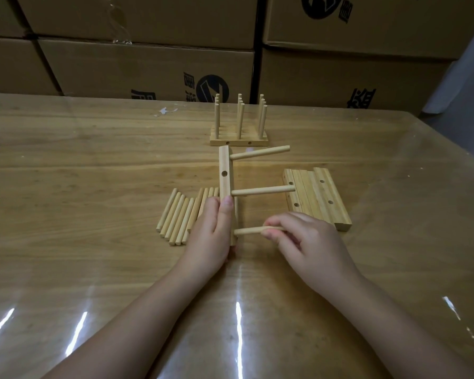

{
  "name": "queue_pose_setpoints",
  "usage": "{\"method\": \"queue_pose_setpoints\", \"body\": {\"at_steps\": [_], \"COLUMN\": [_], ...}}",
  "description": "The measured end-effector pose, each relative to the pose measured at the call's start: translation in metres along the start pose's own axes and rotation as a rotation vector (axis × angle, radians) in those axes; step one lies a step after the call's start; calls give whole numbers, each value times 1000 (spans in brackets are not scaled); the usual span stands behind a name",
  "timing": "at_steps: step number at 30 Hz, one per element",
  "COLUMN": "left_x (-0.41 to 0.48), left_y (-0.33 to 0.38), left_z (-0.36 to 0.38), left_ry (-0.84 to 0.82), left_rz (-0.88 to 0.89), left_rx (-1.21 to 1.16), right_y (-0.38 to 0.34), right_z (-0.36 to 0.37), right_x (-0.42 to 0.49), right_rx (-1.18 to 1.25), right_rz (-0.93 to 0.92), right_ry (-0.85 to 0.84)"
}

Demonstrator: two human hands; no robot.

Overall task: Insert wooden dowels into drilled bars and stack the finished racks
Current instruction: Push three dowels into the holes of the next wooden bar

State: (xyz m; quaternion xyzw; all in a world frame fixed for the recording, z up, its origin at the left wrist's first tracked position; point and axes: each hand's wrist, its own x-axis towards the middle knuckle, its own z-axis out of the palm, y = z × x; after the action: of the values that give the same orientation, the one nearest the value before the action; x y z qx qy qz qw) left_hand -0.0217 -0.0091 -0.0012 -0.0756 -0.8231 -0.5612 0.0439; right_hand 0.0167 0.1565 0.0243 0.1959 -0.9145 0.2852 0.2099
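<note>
Bar [225,173] mid-table is gripped at its 6 o'clock end by left hand [216,228], steadying it so holes face 3 o'clock, where right hand [307,242] pinches 3rd dowel [249,230] at last hole. Loose dowels [175,220] lie at its 9, blank bars [318,198] at 3, finished racks [238,132] at 12, prob. for reach; socket hidden, so seating depth can't be told.

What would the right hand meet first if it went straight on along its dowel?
The drilled bar that the left hand grips. The dowel pinched by the right hand points at the bar's near end, and its tip seems to touch it; depth is unclear.
</note>
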Motion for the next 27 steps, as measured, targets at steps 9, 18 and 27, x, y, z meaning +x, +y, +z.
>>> {"method": "queue_pose_setpoints", "body": {"at_steps": [9,18,27], "left_x": [0,3,4], "left_y": [-1,-3,-7], "left_z": [-1,-1,-1], "left_ry": [-2,4,43], "left_rz": [-2,-54,-75], "left_rx": [11,-149,-232], "right_y": [8,10,15], "right_z": [6,-3,-5], "right_x": [-2,0,2], "right_rx": [129,202,79], "right_rz": [133,27,-90], "right_ry": [-84,136,160]}}
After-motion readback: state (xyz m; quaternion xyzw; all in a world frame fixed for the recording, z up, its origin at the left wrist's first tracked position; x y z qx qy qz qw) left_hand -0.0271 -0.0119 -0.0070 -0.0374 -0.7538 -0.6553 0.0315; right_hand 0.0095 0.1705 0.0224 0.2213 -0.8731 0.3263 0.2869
